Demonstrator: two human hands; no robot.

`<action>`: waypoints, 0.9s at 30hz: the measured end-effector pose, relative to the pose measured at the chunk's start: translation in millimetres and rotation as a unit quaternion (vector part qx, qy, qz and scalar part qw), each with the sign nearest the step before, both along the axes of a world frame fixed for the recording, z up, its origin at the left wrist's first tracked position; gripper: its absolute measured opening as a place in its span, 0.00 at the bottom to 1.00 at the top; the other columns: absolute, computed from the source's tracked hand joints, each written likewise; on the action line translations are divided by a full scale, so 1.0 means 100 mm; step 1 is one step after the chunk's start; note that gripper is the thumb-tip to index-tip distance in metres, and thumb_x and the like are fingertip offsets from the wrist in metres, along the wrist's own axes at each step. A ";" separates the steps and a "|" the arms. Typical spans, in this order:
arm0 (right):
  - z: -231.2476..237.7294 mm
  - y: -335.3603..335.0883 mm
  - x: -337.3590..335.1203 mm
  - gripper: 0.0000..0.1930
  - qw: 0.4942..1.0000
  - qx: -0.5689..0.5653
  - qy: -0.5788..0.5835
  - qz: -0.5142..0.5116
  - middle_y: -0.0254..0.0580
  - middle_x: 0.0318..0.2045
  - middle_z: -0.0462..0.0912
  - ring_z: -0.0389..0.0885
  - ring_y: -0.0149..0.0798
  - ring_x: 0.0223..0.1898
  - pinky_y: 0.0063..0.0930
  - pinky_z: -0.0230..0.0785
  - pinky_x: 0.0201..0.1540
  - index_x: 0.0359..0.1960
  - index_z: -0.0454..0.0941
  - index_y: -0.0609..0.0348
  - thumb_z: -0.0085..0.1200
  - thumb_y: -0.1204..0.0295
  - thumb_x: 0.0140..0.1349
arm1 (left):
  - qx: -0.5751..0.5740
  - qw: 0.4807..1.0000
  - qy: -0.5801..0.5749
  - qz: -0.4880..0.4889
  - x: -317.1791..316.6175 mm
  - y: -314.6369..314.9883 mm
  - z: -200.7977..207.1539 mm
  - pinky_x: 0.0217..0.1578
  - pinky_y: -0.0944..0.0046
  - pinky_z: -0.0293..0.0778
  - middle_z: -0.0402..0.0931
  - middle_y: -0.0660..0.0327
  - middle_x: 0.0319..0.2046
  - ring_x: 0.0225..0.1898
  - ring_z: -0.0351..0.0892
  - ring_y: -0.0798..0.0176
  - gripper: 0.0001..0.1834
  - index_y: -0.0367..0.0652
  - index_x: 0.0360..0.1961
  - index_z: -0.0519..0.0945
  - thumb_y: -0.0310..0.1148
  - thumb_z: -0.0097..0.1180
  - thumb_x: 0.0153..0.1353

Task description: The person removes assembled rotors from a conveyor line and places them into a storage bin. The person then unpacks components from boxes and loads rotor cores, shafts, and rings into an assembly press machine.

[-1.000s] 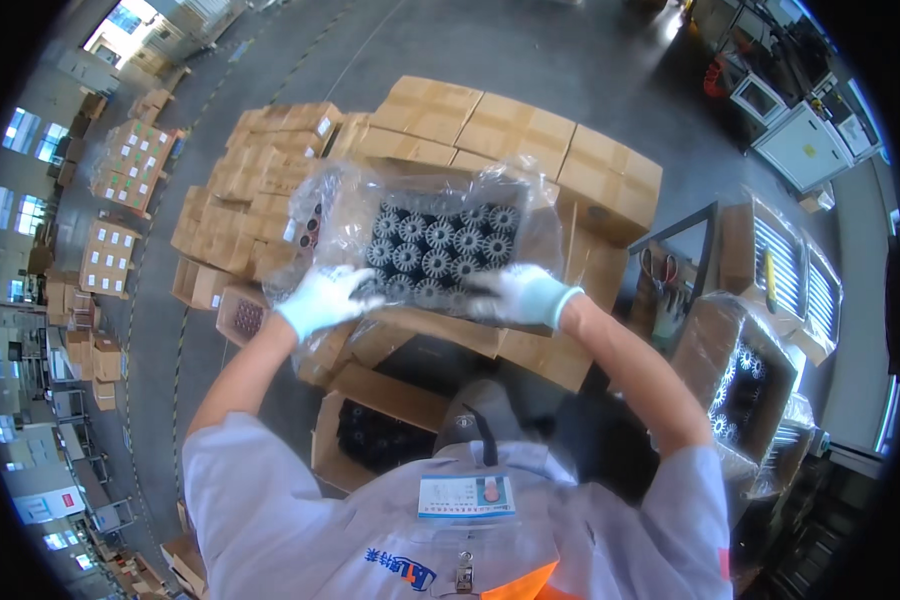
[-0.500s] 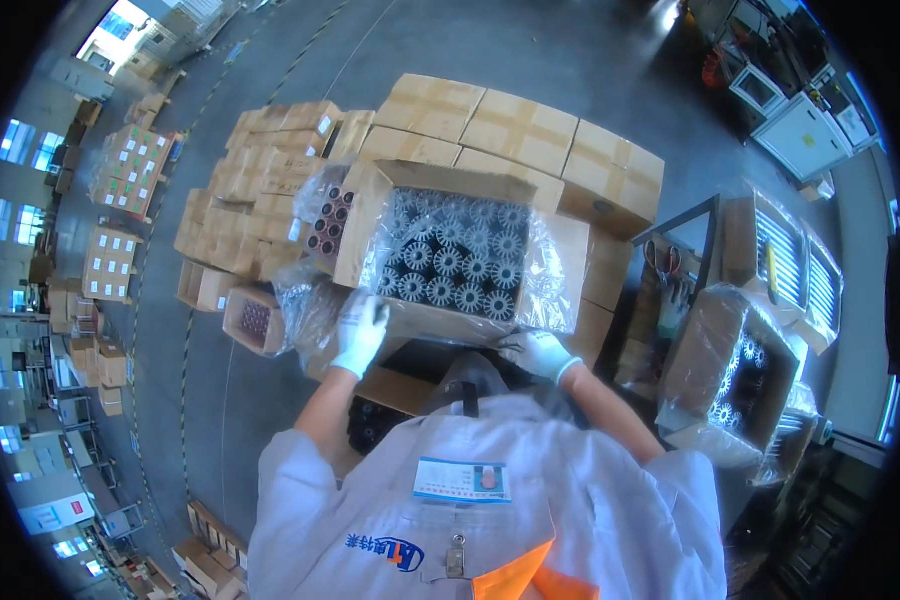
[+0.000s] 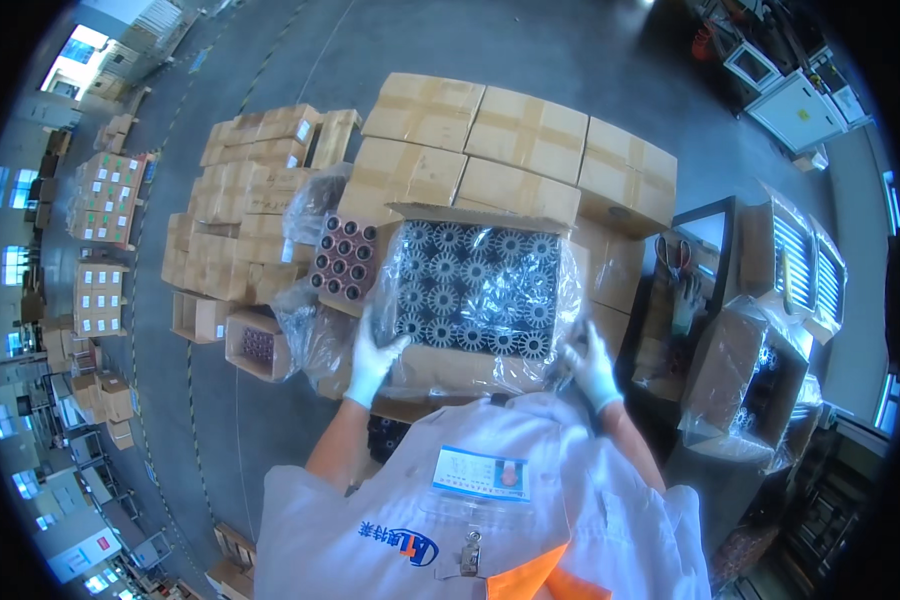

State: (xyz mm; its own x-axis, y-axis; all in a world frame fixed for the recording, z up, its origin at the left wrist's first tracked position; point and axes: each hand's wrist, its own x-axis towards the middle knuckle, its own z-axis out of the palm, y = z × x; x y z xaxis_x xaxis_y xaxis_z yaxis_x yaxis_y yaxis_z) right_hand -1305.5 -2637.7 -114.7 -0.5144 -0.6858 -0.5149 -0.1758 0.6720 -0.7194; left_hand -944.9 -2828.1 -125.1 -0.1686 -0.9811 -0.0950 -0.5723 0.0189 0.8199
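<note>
An open cardboard box [image 3: 455,368] lies in front of me, lined with clear plastic film [image 3: 382,285]. Rows of round, toothed, gear-like grey parts [image 3: 475,268] fill it, partly under the shiny film. My white-gloved left hand [image 3: 375,362] grips the box's near left corner, its thumb over the front and its fingers along the side. On the near right corner, my gloved right hand [image 3: 592,368] grips the box and the film; some of its fingertips are hidden. Just left of the box sits a carton of reddish parts with dark round holes [image 3: 344,260].
Taped cartons [image 3: 526,132] are stacked behind the box. More cartons [image 3: 240,215] stand to the left, beside a small open box [image 3: 258,347]. At right are a dark frame holding scissors [image 3: 673,255] and gloves [image 3: 687,305], and a film-lined box [image 3: 740,385].
The box has turned and shifted slightly right, uncovering more of the reddish parts. Its side flaps no longer stand out. Both hands have moved from the near edge to the corners.
</note>
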 end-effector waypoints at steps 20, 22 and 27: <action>-0.53 -1.04 -0.20 0.13 0.938 -0.222 -0.132 -0.232 0.33 0.40 0.82 0.75 0.25 0.39 0.21 0.69 0.43 0.53 0.77 0.67 0.47 0.74 0.72 | 0.122 0.952 0.278 -0.029 -0.71 -0.94 -0.02 0.69 0.59 0.57 0.58 0.49 0.71 0.70 0.60 0.57 0.36 0.34 0.73 0.57 0.32 0.54 0.67; -0.62 -1.12 -0.14 0.20 0.935 -0.230 -0.145 -0.228 0.41 0.54 0.79 0.75 0.32 0.51 0.26 0.68 0.54 0.63 0.71 0.66 0.48 0.70 0.72 | 0.088 0.978 0.181 -0.054 -0.76 -0.93 -0.02 0.65 0.62 0.61 0.69 0.51 0.65 0.65 0.67 0.59 0.32 0.34 0.71 0.61 0.35 0.51 0.69; -0.69 -1.16 -0.11 0.20 0.947 -0.254 -0.076 -0.183 0.43 0.58 0.78 0.75 0.36 0.57 0.28 0.65 0.62 0.64 0.70 0.66 0.49 0.75 0.72 | 0.165 0.953 0.245 -0.061 -0.68 -0.96 -0.11 0.61 0.63 0.65 0.75 0.55 0.60 0.61 0.72 0.62 0.30 0.35 0.69 0.64 0.34 0.50 0.68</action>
State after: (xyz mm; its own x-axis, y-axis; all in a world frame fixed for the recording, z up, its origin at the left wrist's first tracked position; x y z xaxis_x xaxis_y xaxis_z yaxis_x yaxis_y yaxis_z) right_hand -1316.2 -2753.5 -183.5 -0.7119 -0.6547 -0.2543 0.1340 0.2289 -0.9642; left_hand -1012.8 -2923.7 -136.0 -0.3832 -0.8817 -0.2754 -0.1294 -0.2440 0.9611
